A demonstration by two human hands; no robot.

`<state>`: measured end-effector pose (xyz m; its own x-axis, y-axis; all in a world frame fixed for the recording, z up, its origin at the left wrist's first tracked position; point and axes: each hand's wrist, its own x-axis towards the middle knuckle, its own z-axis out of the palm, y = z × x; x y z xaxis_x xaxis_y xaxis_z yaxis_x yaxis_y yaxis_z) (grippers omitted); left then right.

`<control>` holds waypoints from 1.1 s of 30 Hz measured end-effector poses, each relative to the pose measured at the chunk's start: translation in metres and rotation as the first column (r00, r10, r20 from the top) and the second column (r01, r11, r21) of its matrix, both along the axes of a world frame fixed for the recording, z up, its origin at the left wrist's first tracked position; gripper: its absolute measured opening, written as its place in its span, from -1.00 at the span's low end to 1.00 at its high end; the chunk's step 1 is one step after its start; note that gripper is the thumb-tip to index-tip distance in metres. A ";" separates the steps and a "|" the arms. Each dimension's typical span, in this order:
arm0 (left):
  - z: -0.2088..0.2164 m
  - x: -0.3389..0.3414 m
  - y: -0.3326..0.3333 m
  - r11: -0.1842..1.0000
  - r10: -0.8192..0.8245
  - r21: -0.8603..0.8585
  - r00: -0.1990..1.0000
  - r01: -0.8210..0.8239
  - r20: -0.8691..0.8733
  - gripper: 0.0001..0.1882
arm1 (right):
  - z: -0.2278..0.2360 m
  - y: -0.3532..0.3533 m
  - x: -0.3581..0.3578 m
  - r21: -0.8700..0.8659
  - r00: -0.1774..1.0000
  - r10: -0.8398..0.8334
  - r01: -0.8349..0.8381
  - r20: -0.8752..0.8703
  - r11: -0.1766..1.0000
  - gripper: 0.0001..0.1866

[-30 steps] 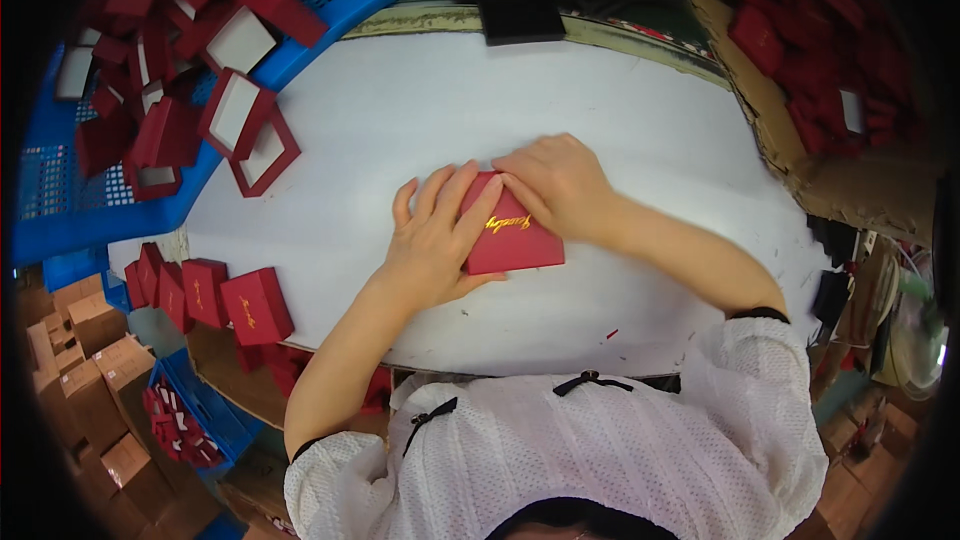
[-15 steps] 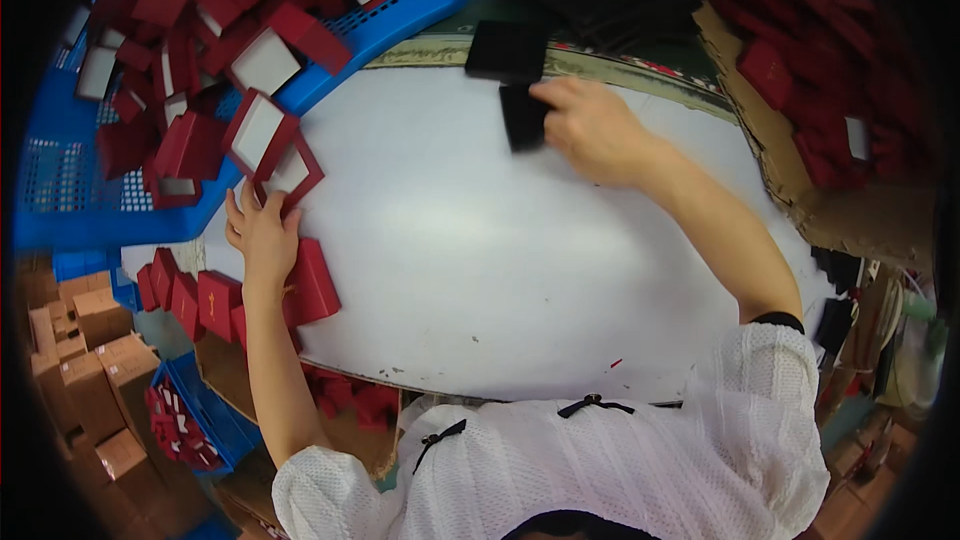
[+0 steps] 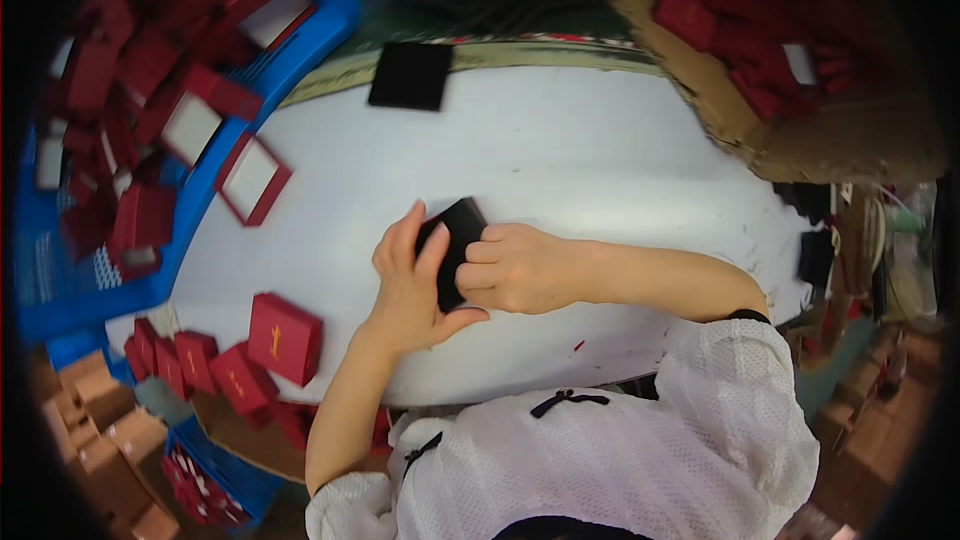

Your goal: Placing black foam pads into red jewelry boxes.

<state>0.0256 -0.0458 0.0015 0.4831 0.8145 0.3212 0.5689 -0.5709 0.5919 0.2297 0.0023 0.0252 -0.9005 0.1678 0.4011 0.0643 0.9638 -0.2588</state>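
Note:
Over the middle of the white tabletop, my hands meet at a small red box whose thin red edge point(image 3: 480, 208) shows beside a black square pad point(image 3: 459, 232). My left hand point(image 3: 400, 290) grips the box from the left, with its thumb over the pad. From the right, my right hand point(image 3: 515, 268) presses curled fingers onto the pad. The rest of the box is hidden under the pad and my hands. Another black pad point(image 3: 411, 76) lies at the far edge of the table. An open red box point(image 3: 253, 180) with a white inside rests by the blue crate.
At the far left, a blue crate point(image 3: 345, 10) is heaped with open red boxes. Several closed red boxes point(image 3: 286, 338) line the near left table edge. A cardboard carton point(image 3: 700, 90) of red pieces stands at the far right. Brown cartons point(image 3: 110, 440) are stacked lower left.
My left hand has brought an open red box from the crate side to the middle. My right hand has drawn a black pad nearer, onto that box. The whole view has shifted.

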 end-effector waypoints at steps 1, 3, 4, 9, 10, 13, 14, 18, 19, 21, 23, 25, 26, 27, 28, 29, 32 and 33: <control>0.001 -0.001 0.000 0.999 -0.030 0.021 0.993 0.032 -0.114 -0.12 | -0.006 0.007 0.006 -0.103 0.999 0.005 -0.001 0.040 0.995 -0.84; 0.003 -0.007 0.002 0.998 -0.055 -0.005 0.967 0.056 -0.250 -0.44 | 0.010 0.044 0.032 -0.211 0.988 -0.147 0.134 -0.047 0.968 -0.79; 0.009 -0.012 0.000 0.998 -0.068 -0.033 0.937 0.061 -0.344 -0.51 | -0.003 0.074 0.059 -0.143 0.909 -0.374 0.351 -0.187 0.925 -0.72; 0.046 -0.023 0.002 0.985 -0.156 -0.151 0.831 0.088 -0.534 -0.48 | -0.009 0.209 0.206 -0.071 -0.444 -0.890 0.889 0.103 -0.452 -0.01; 0.049 -0.024 0.002 0.973 -0.194 -0.213 0.811 0.087 -0.552 -0.48 | -0.013 0.219 0.219 -0.059 -0.526 -0.834 0.839 0.170 -0.541 0.08; 0.036 -0.033 0.004 0.978 -0.144 -0.195 0.898 0.066 -0.415 -0.41 | -0.013 0.224 0.219 -0.056 -0.579 -0.774 0.791 0.255 -0.610 0.08; 0.025 -0.035 0.007 0.980 -0.098 -0.192 0.959 0.047 -0.265 -0.39 | -0.013 0.222 0.219 -0.130 -0.604 -0.762 0.757 0.232 -0.640 0.05; 0.005 -0.032 0.011 0.993 0.051 -0.104 0.992 -0.063 -0.115 -0.37 | -0.027 0.146 0.155 -0.521 0.060 -0.966 0.832 -0.253 0.188 -0.14; 0.004 -0.028 0.012 0.993 0.012 -0.113 0.996 -0.022 -0.088 -0.29 | -0.012 0.109 0.110 -0.714 0.422 -0.883 0.553 -0.205 0.430 -0.20; -0.009 -0.010 0.017 0.993 -0.012 -0.110 0.959 0.045 0.282 -0.20 | 0.008 0.063 0.070 -0.668 0.881 -0.459 0.274 -0.114 0.692 -0.24; -0.023 0.001 0.023 0.993 -0.047 -0.077 0.888 0.093 0.458 -0.17 | 0.010 0.046 0.041 -0.580 0.976 -0.196 0.216 0.098 0.786 -0.25; -0.030 0.008 0.027 0.981 -0.153 -0.013 0.824 0.191 0.546 -0.12 | 0.002 0.031 0.034 -0.515 0.986 -0.123 0.162 0.109 0.842 -0.21; -0.023 0.005 0.028 0.983 -0.141 -0.024 0.827 0.183 0.544 -0.12 | 0.004 0.026 0.032 -0.480 0.986 -0.090 0.147 0.141 0.865 -0.18; -0.008 0.003 0.030 0.978 -0.161 -0.084 0.945 0.191 0.285 -0.08 | 0.005 0.020 0.034 -0.489 0.986 -0.087 0.147 0.143 0.860 -0.18; 0.003 0.002 0.032 0.972 -0.185 -0.145 0.983 0.184 0.003 -0.05 | 0.005 0.014 0.037 -0.423 0.970 -0.149 0.219 0.194 0.879 -0.17; 0.008 0.003 0.032 0.979 -0.163 -0.125 0.986 0.160 -0.014 -0.01 | 0.004 0.010 0.037 -0.350 0.950 -0.207 0.281 0.236 0.893 -0.16; 0.019 0.003 0.036 0.988 -0.148 -0.074 0.965 0.134 -0.218 -0.02 | -0.005 0.010 0.034 -0.309 0.954 -0.260 0.294 0.149 0.904 -0.13; 0.022 0.003 0.037 0.991 -0.132 -0.020 0.954 0.131 -0.268 -0.03 | -0.009 0.010 0.033 -0.272 0.953 -0.272 0.299 0.134 0.915 -0.12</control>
<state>0.0289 -0.0086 0.0235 0.6543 0.7383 0.1634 0.6269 -0.6505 0.4288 0.2632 0.0122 0.0167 -0.8275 0.5182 0.2159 0.3619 0.7865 -0.5005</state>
